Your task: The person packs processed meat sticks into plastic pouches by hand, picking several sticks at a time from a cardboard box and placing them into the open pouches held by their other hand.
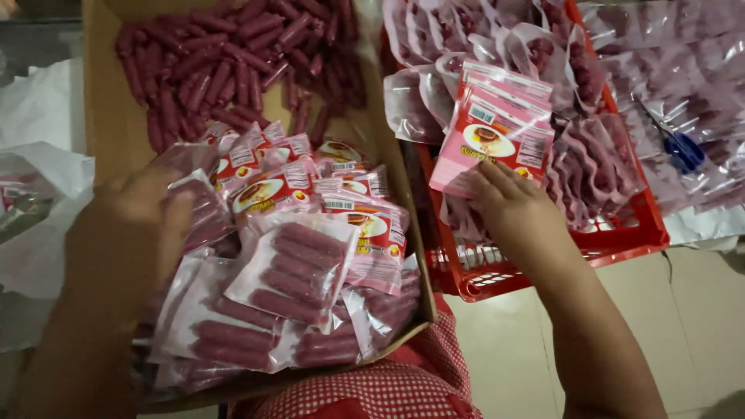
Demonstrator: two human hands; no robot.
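The person's left hand (136, 233) lies flat, fingers spread and released, on a heap of sealed sausage packs (291, 271) inside a cardboard box (105, 101); it presses on the packs at the heap's left side without gripping any. Loose red sausages (225, 62) fill the far end of the same box. The right hand (512, 209) reaches into a red plastic crate (621, 240) just beside the box, its fingers resting on the lower edge of a stack of empty printed pouches (497, 132) propped on filled packs; whether it pinches the stack cannot be told. Blue-handled scissors (683, 151) lie on more packs beyond the crate
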